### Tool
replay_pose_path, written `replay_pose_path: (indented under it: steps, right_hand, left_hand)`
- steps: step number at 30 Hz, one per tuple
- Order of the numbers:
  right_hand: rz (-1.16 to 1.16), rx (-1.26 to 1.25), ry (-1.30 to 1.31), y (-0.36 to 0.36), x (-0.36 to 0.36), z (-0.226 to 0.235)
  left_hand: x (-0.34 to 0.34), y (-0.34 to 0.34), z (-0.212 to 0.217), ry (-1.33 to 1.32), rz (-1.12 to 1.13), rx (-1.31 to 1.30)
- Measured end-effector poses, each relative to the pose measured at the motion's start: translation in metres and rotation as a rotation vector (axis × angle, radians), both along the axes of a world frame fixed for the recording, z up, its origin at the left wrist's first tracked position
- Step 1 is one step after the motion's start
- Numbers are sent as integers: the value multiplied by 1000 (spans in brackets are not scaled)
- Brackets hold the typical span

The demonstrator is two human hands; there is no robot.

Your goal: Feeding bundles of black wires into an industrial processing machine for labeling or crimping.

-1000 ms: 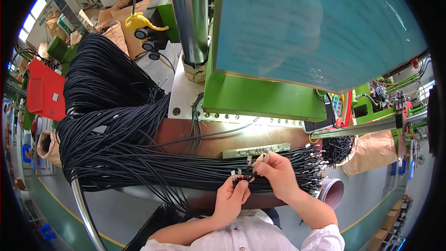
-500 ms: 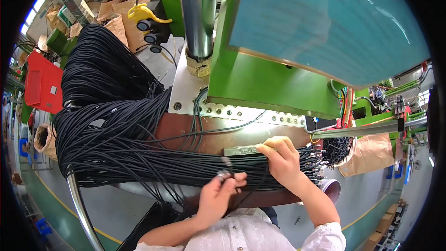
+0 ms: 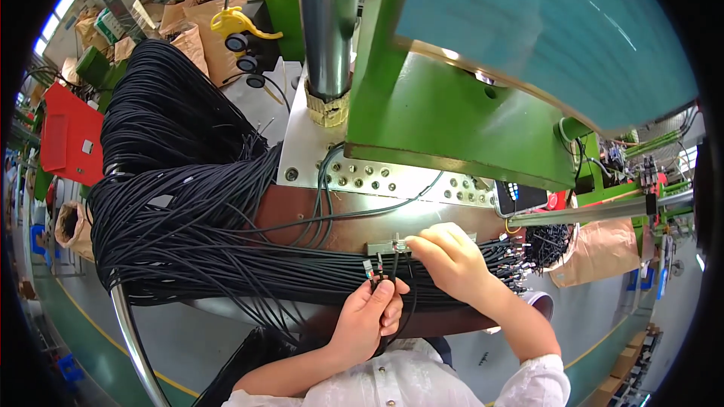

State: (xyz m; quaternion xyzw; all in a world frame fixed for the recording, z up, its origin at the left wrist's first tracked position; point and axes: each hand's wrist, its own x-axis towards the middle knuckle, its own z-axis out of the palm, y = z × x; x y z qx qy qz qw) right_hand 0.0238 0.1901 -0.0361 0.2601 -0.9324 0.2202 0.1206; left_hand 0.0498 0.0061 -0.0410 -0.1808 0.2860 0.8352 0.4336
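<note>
Left hand (image 3: 369,316) pinches a few thin black cables (image 3: 392,279) near their plug ends, at 6 o'clock of frame; right hand (image 3: 449,256) is closed on a plug end at the small metal fixture (image 3: 388,245) on the brown desk (image 3: 302,211). Cables look light, limp, springy; likely best gripped just behind the stiff plug. The big cable bundle (image 3: 173,203) at 9 o'clock looks heavy and tangle-prone.
</note>
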Motion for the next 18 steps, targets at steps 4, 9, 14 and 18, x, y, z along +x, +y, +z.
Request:
replay_pose_path:
  steps: [4,9,14,18]
  right_hand:
    - [-55,-88,144,15,3,-9]
    - [4,-104,-73,25,7,-23]
    - [42,5,-109,19,4,-13]
    - [58,28,-80,18,4,-11]
  left_hand:
    - [-6,6,16,96,-350,15]
    - [-4,-8,15,665,-213,-478]
    - [-12,-6,7,182,-178,-99]
    - [-11,-2,4,61,-214,-14]
